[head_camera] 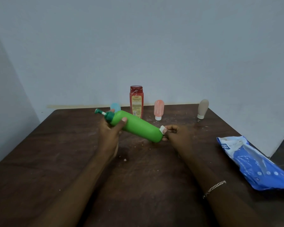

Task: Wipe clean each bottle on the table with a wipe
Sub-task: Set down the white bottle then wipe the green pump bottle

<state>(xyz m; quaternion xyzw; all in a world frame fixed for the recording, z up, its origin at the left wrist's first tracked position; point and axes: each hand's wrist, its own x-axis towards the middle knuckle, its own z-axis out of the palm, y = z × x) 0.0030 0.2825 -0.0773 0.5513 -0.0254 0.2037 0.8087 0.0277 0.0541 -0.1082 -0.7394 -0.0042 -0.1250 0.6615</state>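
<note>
Holding a green pump bottle [138, 126] above the dark wooden table [56, 153], near its middle, tilted almost flat, with the pump head [99, 112] to the far left and the base to the near right. Gripping the neck end with the left hand [111, 130], thumb over the top of the body and fingers curled under it. Pinching a small white wipe [162, 129] with the right hand [175, 135], fingers bent tight around it, and pressing it on the base edge of the green pump bottle. Wearing a thin chain bracelet [214, 188] on the right wrist. Standing upright along the far edge of the table: a light blue bottle [116, 106] partly hidden behind the green one, a tall red bottle [136, 102], a pink bottle [158, 109] on its white cap and, well apart to the right, a beige bottle [202, 108] also on its cap. Lying at the right side of the table, a blue pack [252, 163] with white letters. Scattered over the table surface, small white crumbs
</note>
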